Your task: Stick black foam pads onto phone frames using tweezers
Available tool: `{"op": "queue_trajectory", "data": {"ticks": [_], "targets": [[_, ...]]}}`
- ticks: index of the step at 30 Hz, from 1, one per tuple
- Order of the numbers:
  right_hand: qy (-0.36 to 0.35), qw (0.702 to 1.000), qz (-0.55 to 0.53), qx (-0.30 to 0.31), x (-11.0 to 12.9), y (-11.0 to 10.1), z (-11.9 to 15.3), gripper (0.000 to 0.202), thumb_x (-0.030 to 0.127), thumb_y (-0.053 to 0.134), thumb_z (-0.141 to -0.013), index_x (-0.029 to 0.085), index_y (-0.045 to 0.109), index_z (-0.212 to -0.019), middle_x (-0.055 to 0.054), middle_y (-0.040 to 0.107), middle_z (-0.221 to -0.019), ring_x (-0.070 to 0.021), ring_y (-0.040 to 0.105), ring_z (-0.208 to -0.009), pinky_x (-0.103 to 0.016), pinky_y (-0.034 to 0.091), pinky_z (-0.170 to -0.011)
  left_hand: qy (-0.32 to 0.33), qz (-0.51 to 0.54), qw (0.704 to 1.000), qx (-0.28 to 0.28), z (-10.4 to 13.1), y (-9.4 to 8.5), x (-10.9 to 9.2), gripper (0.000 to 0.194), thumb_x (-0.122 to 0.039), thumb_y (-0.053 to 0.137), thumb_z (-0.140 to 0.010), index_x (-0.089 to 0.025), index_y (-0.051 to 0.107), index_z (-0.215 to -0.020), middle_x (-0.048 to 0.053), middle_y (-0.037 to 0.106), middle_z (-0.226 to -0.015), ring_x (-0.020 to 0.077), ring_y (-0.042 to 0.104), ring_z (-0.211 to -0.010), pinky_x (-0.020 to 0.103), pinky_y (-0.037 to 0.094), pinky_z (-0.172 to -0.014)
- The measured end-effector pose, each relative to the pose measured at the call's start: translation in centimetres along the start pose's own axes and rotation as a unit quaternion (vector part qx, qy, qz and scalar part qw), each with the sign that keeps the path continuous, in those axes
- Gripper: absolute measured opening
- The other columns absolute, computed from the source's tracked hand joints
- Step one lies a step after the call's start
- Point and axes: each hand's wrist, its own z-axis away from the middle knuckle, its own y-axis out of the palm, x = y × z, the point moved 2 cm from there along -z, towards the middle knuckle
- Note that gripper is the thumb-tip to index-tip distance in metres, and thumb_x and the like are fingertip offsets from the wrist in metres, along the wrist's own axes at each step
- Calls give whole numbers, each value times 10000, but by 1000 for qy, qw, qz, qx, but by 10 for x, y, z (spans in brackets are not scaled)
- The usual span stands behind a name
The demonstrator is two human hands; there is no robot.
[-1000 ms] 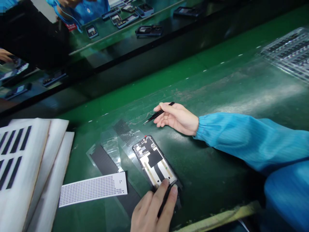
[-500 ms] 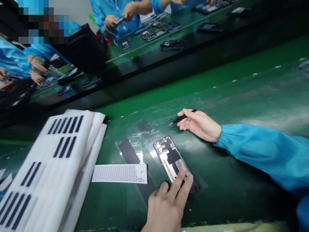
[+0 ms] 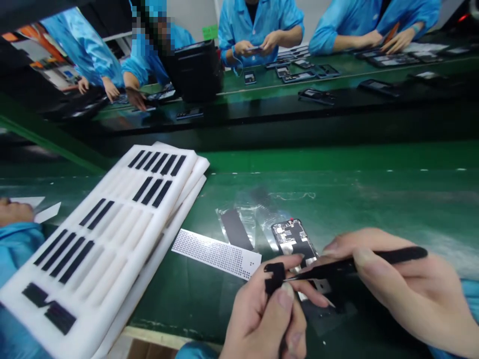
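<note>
Raised near the camera, my left hand (image 3: pixel 264 314) pinches a small black flat piece (image 3: pixel 274 278) between thumb and fingers; it looks like a flex part, but its kind is not clear. My right hand (image 3: pixel 406 284) grips black tweezers (image 3: pixel 333 269), their tips reaching the black piece by my left thumb. Behind both hands an opened phone (image 3: pixel 294 237) lies on the green table, its inner board showing and its lower part partly covered by my fingers. To its left lie a clear film with a dark strip (image 3: pixel 236 228) and a white sheet of small dots (image 3: pixel 213 253).
Stacked white foam trays (image 3: pixel 123 209) with black strips in their slots stand at left. Another person's hand (image 3: pixel 15 212) is at the far left edge. Beyond a dark ledge, several co-workers in blue handle phones, with more phone parts (image 3: pixel 316 95) lying there.
My left hand has left the phone and now holds the black piece. My right hand has brought the tweezers down and nearer to it. The camera view has turned and shifted.
</note>
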Motion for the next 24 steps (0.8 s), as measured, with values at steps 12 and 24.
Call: {"op": "queue_trajectory", "data": {"ticks": [12, 24], "targets": [[39, 998, 27, 35, -15, 11, 5, 203, 405, 569, -982, 379, 770, -996, 16, 780, -851, -184, 752, -736, -254, 633, -746, -31, 6, 999, 10, -6, -6, -8, 444, -407, 654, -948, -171, 559, -1311, 150, 718, -1076, -15, 451, -481, 158, 387, -499], [-1, 996, 38, 75, -17, 10, 3, 237, 346, 526, -1003, 416, 719, -1122, 52, 793, -957, -184, 767, -794, -263, 635, -780, -35, -11, 999, 5, -10, -8, -5, 429, -398, 631, -962, -153, 556, -1306, -35, 535, -624, 26, 413, -466, 172, 367, -481]]}}
